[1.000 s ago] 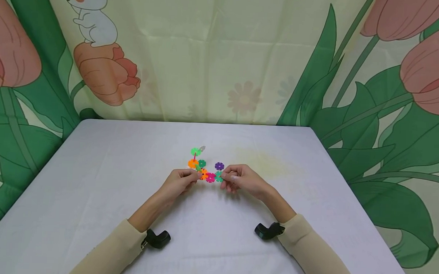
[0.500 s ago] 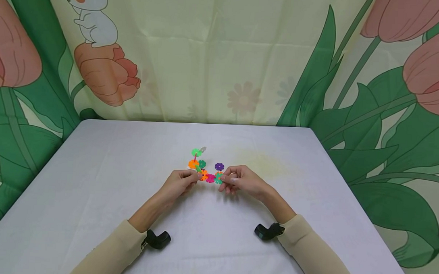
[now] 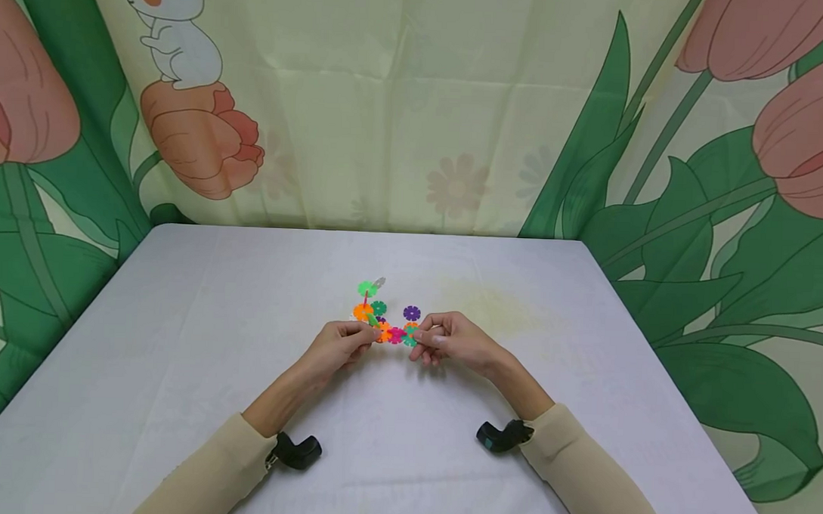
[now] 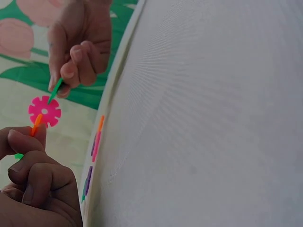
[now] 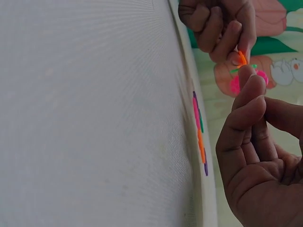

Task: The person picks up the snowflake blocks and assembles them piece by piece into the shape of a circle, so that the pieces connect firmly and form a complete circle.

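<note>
My left hand (image 3: 340, 344) pinches a linked chain of slotted plastic flower discs near an orange disc (image 4: 36, 124). A pink disc (image 4: 45, 111) joins this orange one to a green disc (image 4: 55, 91), whose edge my right hand (image 3: 456, 338) pinches between thumb and forefinger. Past the left fingertips, the chain runs on to another orange disc (image 3: 362, 312), a red edge-on piece and a bright green disc (image 3: 366, 289), with a greyish clear piece (image 3: 379, 283) at its tip. The left fingers hide part of the chain. Both hands are raised over the table.
Loose discs lie flat on the white-covered table (image 3: 177, 339) beyond the hands, among them a purple disc (image 3: 412, 313) and a teal disc (image 3: 379, 307). A curtain (image 3: 416, 121) printed with tulips hangs behind the table's far edge.
My left hand has shifted slightly right and nearer, and the chain's far green and orange discs have dipped a little closer to me. Both pinches stay as they were.
</note>
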Tool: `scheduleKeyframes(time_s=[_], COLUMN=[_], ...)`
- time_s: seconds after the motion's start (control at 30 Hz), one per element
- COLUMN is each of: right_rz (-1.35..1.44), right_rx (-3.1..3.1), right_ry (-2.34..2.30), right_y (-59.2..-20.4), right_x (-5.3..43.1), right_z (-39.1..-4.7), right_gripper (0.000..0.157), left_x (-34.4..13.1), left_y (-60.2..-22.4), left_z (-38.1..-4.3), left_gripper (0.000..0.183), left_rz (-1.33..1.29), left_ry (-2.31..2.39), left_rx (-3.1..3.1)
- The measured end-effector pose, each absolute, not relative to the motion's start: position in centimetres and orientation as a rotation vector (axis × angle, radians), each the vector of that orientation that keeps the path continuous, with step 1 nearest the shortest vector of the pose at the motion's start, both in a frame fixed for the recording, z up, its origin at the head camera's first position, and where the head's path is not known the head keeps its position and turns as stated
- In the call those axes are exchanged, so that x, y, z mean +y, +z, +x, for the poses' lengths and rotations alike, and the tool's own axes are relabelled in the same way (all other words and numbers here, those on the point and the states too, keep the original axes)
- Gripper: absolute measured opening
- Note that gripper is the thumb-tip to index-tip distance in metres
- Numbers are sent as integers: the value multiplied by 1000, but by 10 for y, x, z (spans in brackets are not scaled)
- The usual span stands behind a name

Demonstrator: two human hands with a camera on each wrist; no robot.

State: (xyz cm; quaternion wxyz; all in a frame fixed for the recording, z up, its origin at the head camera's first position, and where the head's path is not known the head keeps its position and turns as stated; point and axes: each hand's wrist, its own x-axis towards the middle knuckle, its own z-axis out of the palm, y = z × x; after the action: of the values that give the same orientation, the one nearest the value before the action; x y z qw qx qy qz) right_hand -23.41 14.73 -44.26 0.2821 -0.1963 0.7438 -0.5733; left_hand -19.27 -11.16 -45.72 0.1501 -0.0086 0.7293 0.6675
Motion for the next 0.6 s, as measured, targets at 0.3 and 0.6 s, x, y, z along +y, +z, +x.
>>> scheduleKeyframes(time_s=[0.3, 0.6], right_rz=[-518, -480], right_rx=[1981, 1963], right_ry=[-1538, -1553], right_y=[-443, -443], right_x=[146, 144], right_z=[-232, -231], right_gripper=[15, 14], left_x=[-110, -112], left_y=[-457, -456], left_z=[-191, -190], left_gripper=[30, 27], left_rz=[-49, -34], left_ry=[1920, 1914], left_rx=[2086, 2103])
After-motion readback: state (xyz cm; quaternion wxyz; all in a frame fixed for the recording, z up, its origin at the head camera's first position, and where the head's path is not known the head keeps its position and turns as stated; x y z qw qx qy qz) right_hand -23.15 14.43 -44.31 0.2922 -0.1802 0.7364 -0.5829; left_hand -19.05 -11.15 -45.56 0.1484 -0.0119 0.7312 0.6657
